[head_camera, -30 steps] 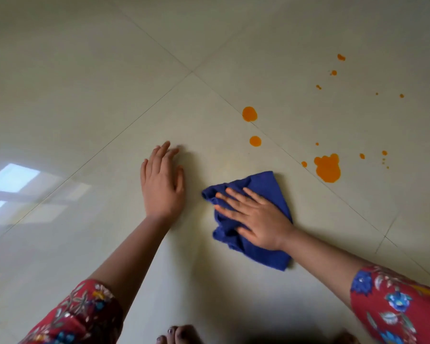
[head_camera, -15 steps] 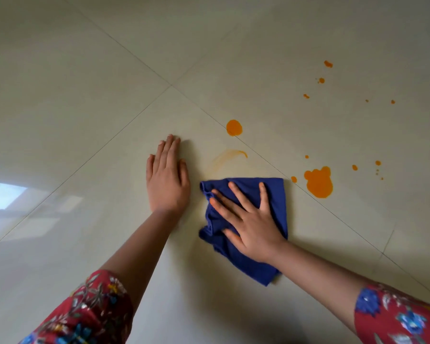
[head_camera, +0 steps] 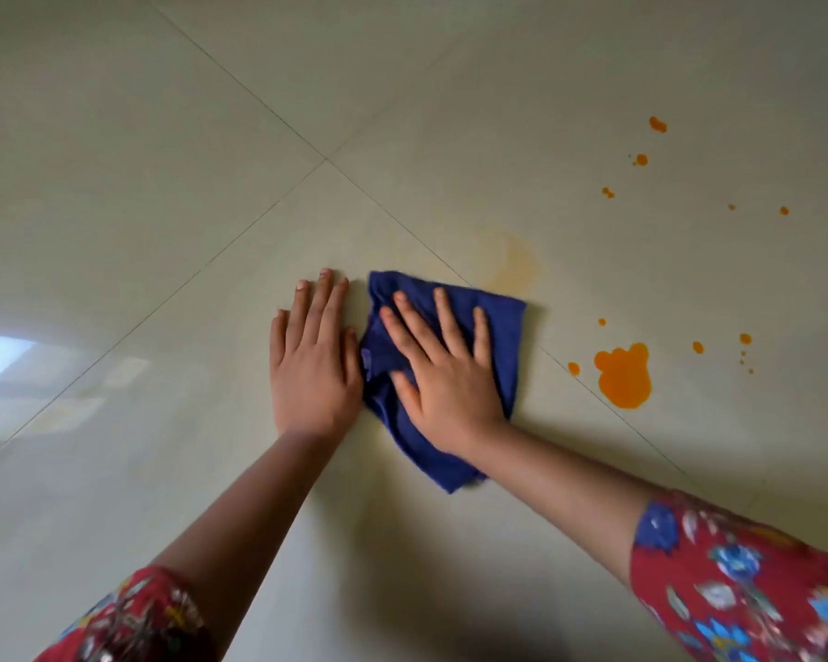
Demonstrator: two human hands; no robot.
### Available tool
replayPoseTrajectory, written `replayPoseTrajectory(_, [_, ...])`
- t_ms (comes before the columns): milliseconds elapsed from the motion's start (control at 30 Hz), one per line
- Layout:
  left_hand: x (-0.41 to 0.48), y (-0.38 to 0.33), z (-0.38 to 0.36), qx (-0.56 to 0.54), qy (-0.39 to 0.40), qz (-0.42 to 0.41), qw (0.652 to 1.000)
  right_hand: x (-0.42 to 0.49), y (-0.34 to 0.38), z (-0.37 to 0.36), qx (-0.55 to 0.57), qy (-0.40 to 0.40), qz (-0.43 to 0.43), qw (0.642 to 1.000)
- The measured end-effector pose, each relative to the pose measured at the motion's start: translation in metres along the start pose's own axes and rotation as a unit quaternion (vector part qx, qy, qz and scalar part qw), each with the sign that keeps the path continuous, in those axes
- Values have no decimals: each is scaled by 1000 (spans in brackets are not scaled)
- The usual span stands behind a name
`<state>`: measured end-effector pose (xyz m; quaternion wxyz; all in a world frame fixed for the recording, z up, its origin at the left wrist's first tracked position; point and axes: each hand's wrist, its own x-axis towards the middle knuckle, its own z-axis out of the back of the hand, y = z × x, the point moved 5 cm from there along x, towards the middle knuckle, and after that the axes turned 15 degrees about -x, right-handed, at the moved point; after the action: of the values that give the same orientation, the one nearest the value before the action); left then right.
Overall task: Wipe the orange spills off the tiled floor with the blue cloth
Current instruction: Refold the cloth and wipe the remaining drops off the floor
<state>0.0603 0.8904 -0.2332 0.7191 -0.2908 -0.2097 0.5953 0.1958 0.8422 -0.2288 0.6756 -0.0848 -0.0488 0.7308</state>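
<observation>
My right hand (head_camera: 443,370) presses flat on the blue cloth (head_camera: 503,327), fingers spread and straight. The crumpled cloth lies on the pale tiled floor (head_camera: 163,160). Just left of it, my left hand (head_camera: 312,360) rests flat on the floor, its thumb edge touching the cloth. A faint orange smear (head_camera: 515,265) shows just beyond the cloth. A large orange blot (head_camera: 623,375) sits to the right, with small drops (head_camera: 698,347) around it. More small orange drops (head_camera: 641,160) lie farther away at the upper right.
Grout lines cross at a tile corner (head_camera: 326,159) beyond my hands. A bright window reflection (head_camera: 1,351) glares on the floor at the left. Red floral sleeves (head_camera: 737,580) cover both upper arms.
My right hand slid the cloth away from me over the two nearer orange drops; only a faint smear stays there. My left hand stayed flat on the floor.
</observation>
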Motion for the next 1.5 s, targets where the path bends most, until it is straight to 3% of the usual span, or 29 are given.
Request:
replayPoseTrajectory(100, [-1,-1,1,2,0,1,1000,66,-21,1,-1,11,56,998])
replayPoseTrajectory(200, [-2,-1,0,13,6,5,1000,93,-86,-13,1,28,-75,997])
replayPoseTrajectory(300, [-1,-1,-2,28,12,3,1000,44,-103,-17,-15,8,-175,984])
replayPoseTrajectory(367, [0,-1,-2,34,4,5,999,5,-64,-12,-15,5,-97,995])
replayPoseTrajectory(467, [1,-2,-1,30,7,5,1000,4,-7,0,10,-1,99,995])
replayPoseTrajectory(533, [0,-1,0,26,10,7,1000,48,-12,1,11,-1,127,992])
replayPoseTrajectory(633, [0,-3,1,32,10,1,999,94,-81,-11,3,25,-37,999])
replayPoseTrajectory(700, [0,-2,0,31,11,0,999,76,-126,-20,10,25,-183,983])
replayPoseTrajectory(767, [0,-2,-1,34,9,0,999,30,-120,-19,1,14,-238,971])
replayPoseTrajectory(800, [0,-1,-1,33,7,-1,999,6,-95,-16,-6,12,-205,979])
replayPoseTrajectory(867, [1,0,-1,28,1,-2,1000,-27,-26,-8,7,6,-36,999])
replayPoseTrajectory(933, [2,0,0,14,-1,0,1000,-18,11,2,18,6,114,993])
replayPoseTrajectory(967, [3,0,1,6,-4,3,1000,5,7,3,14,1,138,990])
replayPoseTrajectory(1033, [1,-1,1,4,-1,-3,1000,49,-29,-3,6,1,87,996])
replayPoseTrajectory(1133, [0,-2,1,9,1,-7,1000,59,-102,-16,10,29,-119,992])
replayPoseTrajectory(1167, [0,-1,1,11,2,-6,1000,46,-105,-17,5,25,-145,989])
replayPoseTrajectory(1200, [0,-1,1,11,1,-6,1000,27,-96,-16,-3,19,-122,992])
replayPoseTrajectory(1267, [0,1,1,13,4,-7,1000,-31,-53,-13,-4,8,61,998])
replayPoseTrajectory(1333, [-2,2,0,15,13,-6,1000,-99,-25,-13,0,25,250,968])
replayPoseTrajectory(1367, [-1,1,0,17,16,-8,1000,-113,-34,-13,16,33,274,961])
replayPoseTrajectory(1433, [1,1,-1,19,19,-12,1000,-105,-72,-22,23,28,210,977])
replayPoseTrajectory(1500, [0,1,-1,25,24,-12,999,-70,-108,-23,6,35,72,997])
